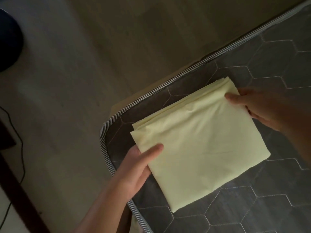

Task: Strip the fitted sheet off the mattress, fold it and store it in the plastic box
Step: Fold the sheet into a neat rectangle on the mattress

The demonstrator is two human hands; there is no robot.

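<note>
The pale yellow fitted sheet (200,145) is folded into a thick rectangle and lies near the corner of the bare grey mattress (269,64), which has hexagon quilting and striped piping. My left hand (139,165) grips the sheet's near-left edge, thumb on top and fingers underneath. My right hand (259,108) holds the far-right edge the same way. The plastic box is not in view.
A wood-look floor (101,47) fills the left and top. A dark round object (8,39) sits at the far left edge. A black cable (20,145) and a dark wooden strip (21,190) run along the lower left.
</note>
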